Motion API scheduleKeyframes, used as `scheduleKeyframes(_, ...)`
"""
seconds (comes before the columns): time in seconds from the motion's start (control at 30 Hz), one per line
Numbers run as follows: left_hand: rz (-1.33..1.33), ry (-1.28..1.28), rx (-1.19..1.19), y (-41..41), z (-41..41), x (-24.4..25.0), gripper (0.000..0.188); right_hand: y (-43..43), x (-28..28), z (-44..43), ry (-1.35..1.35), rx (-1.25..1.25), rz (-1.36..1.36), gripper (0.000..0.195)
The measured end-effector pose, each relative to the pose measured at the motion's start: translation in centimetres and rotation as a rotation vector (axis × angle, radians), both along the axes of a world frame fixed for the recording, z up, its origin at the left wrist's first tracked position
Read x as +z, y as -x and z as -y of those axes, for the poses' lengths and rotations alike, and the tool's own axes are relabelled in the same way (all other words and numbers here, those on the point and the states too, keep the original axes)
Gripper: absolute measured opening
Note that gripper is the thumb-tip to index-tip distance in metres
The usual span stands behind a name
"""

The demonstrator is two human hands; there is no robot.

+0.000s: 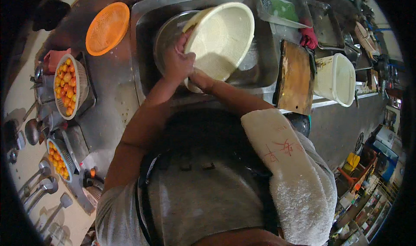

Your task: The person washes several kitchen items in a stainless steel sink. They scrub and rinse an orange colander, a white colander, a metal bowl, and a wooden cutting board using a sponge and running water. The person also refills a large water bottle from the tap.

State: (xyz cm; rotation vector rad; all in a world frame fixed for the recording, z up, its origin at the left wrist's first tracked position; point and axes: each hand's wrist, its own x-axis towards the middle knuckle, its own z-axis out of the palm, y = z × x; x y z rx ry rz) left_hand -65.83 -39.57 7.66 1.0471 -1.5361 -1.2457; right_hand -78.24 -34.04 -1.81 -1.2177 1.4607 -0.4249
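A cream plastic colander [224, 38] is tilted on its side over the stainless steel sink [273, 67], its hollow turned to the right. My left hand [180, 61] grips its left side near the rim. Lower down, my right hand [201, 80] is at the colander's bottom edge; its fingers are largely hidden, so its hold is unclear. Behind and left of the colander, a round metal bowl [162, 41] sits in the sink, partly covered by it. The colander looks empty.
Left of the sink are an orange plastic basket [108, 28] and two baskets of small tomatoes, one white [85, 83], one blue [66, 151]. To the right stand a wooden cutting board [295, 78], a white tub [330, 80], a clear plastic container [282, 9] and a metal tray [325, 25].
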Motion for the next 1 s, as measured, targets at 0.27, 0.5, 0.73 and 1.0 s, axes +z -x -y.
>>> scheduleKeyframes(0.27,0.105,0.103,-0.038,0.5,-0.8,1.8,0.064,5.4,-5.6,-1.5,0.23,-0.123,-0.077,0.038)
scheduleKeyframes(0.5,0.198,0.158,-0.029,1.2,1.1,4.1,0.063,7.5,-5.5,-1.7,0.273,0.27,-0.036,0.034)
scheduleKeyframes(0.73,0.203,0.075,-0.024,0.8,1.9,3.1,0.064,17.2,2.3,11.7,1.143,0.235,-0.997,0.037)
scheduleKeyframes(1.0,-0.06,-0.097,-0.076,-0.3,2.5,0.9,0.058,-1.2,-8.8,2.6,0.967,-0.149,-0.066,0.022)
